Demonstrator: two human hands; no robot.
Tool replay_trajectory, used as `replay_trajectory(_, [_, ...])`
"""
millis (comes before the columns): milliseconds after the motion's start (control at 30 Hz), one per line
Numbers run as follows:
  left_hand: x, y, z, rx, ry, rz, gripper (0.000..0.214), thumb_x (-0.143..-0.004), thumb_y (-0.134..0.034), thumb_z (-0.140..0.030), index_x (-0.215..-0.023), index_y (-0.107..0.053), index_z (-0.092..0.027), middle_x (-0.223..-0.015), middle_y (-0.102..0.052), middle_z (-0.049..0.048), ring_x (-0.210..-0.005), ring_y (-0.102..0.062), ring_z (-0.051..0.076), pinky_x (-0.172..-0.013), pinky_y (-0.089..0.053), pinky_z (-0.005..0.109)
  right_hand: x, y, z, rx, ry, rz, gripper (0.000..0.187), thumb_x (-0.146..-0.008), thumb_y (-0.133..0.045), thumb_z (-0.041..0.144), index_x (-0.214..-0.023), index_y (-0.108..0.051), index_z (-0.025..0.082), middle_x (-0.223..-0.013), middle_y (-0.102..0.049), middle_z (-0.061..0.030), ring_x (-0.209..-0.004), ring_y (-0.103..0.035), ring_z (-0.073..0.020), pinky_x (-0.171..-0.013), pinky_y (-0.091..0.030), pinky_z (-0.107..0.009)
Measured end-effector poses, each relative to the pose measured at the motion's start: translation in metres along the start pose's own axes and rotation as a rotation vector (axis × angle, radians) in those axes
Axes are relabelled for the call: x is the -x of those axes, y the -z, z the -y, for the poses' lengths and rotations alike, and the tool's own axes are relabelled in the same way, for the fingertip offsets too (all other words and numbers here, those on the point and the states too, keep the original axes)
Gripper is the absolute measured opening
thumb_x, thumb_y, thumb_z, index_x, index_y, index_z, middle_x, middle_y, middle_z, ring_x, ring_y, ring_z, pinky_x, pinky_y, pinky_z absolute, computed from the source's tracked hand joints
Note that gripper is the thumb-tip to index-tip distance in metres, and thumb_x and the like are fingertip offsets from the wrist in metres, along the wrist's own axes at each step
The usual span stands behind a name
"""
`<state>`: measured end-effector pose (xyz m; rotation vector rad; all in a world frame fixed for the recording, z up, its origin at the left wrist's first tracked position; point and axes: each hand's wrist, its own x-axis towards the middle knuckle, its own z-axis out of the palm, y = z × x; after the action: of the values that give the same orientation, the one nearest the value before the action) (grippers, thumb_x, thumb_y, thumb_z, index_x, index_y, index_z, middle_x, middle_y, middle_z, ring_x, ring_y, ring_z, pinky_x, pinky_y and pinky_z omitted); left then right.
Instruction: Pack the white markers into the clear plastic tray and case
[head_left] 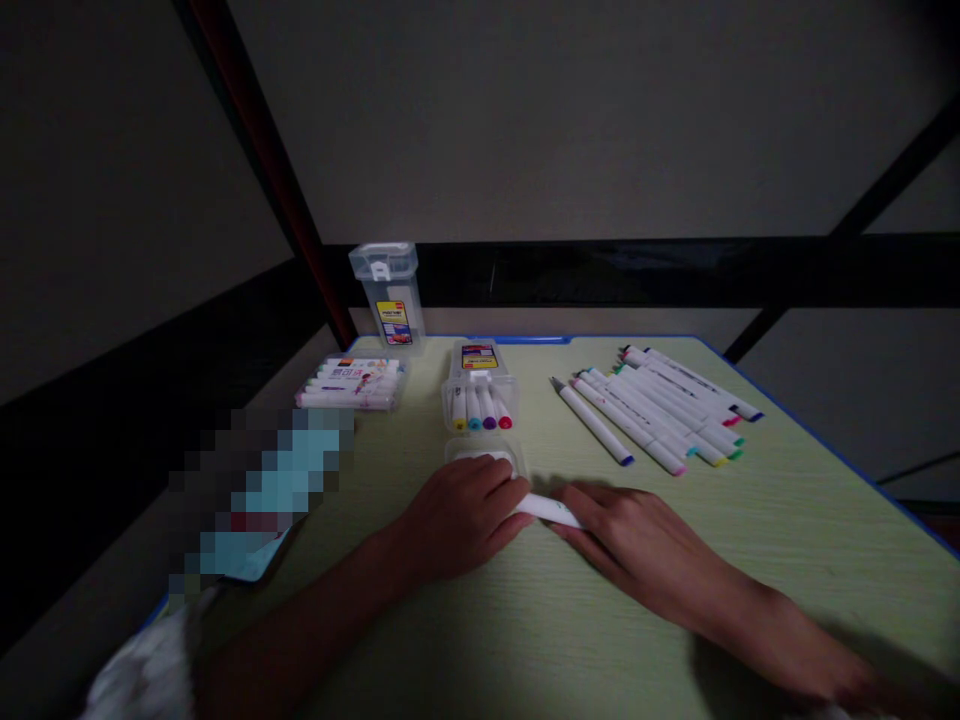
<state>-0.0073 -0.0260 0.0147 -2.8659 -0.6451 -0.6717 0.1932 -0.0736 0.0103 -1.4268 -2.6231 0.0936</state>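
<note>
Both my hands rest on the pale green table point(750, 540) near its middle and hold one white marker point(546, 510) between them. My left hand point(461, 515) is closed around the marker's left end. My right hand point(637, 550) grips the right end with curled fingers. Just beyond my left hand lies a clear plastic lid point(484, 458). Behind it an open clear marker case point(480, 392) lies flat, with coloured marker caps showing at its mouth.
A row of several white markers point(660, 408) lies at the back right. A flat pack of markers point(352, 384) sits at the back left, and an upright clear case point(388, 295) stands behind it. A blurred-out object point(259, 490) lies at the left edge.
</note>
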Motion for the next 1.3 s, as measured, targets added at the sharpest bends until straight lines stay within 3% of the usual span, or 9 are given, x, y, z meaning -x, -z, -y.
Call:
replay_trajectory(433, [0.0005, 0.0002, -0.0022, -0.012, 0.005, 0.027, 0.032, -0.093, -0.029, -0.03, -0.086, -0.056, -0.013, -0.074, -0.054, 0.0044, -0.068, -0.049, 0.017, -0.061, -0.042, 0.029, 0.0, -0.0005, 0.0006, 0.041, -0.003, 0.034, 0.015, -0.091, -0.04, 0.029, -0.08, -0.044, 0.02, -0.066, -0.058, 0.0001, -0.054, -0.059, -0.0185, -0.048, -0.034, -0.028])
replay_trajectory(1300, [0.0014, -0.0006, 0.0007, -0.024, 0.005, -0.079, 0.032, -0.092, -0.031, -0.03, -0.083, -0.057, -0.013, -0.072, -0.056, 0.0044, -0.065, -0.051, 0.017, -0.059, -0.044, 0.028, 0.0017, -0.0007, -0.0007, -0.003, -0.047, 0.007, 0.027, -0.093, -0.03, 0.04, -0.081, -0.045, 0.02, -0.07, -0.058, -0.0017, -0.058, -0.058, -0.0199, -0.05, -0.035, -0.03])
